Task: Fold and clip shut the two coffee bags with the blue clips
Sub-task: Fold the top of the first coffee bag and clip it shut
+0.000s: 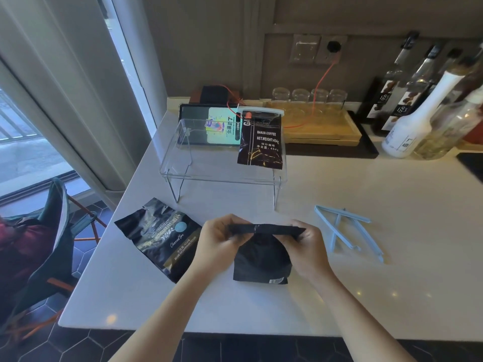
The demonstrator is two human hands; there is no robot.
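**Hands pinch folded top of coffee bag at counter's edge**

Countertop (pixel 366 296), white and broad, carries everything in view. A clear acrylic riser (pixel 222 163) stands toward the back, with a third coffee bag (pixel 260 142), printed "BAKED.COFFEE", sitting on it and already closed by a white clip (pixel 261 110). A wooden tray (pixel 324 129) holding upturned glasses sits behind, and syrup bottles (pixel 407 100) line the right rear. Near the front edge, a glossy black coffee bag (pixel 162 239) marked "Blue Mountain" lies flat on the left, unclipped. Just beside it, a matte black coffee bag (pixel 261 259) stands at centre, its top folded into a flat band. The left hand (pixel 219 241) and right hand (pixel 305 246) each grip one end of that band, fingers closed around it. Two blue clips (pixel 347 231) lie crossed on the counter to the right, apart from both hands.
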